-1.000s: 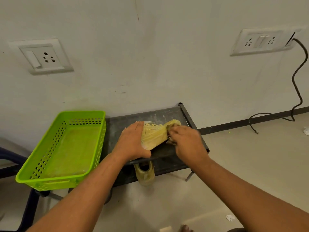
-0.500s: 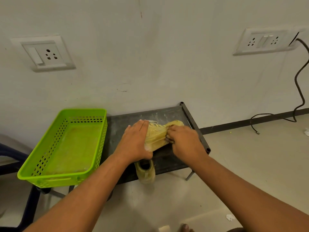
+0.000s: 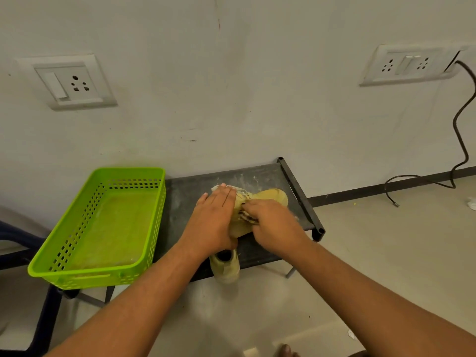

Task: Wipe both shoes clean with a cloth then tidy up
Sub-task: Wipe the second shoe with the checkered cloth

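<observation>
Left hand pressed flat-fingered on the yellow shoe lying on the dark worktop while my right hand clutched the striped cloth against its side, and I judged a hard stroke could skid it into the second shoe at the front edge.

A glossy perforated plastic basket sits beside a matt, dusty dark metal rack holding a pale fabric-looking shoe.

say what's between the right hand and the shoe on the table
A striped cloth, gripped by the right hand and pressed against the yellow shoe, as the head view shows.
</observation>
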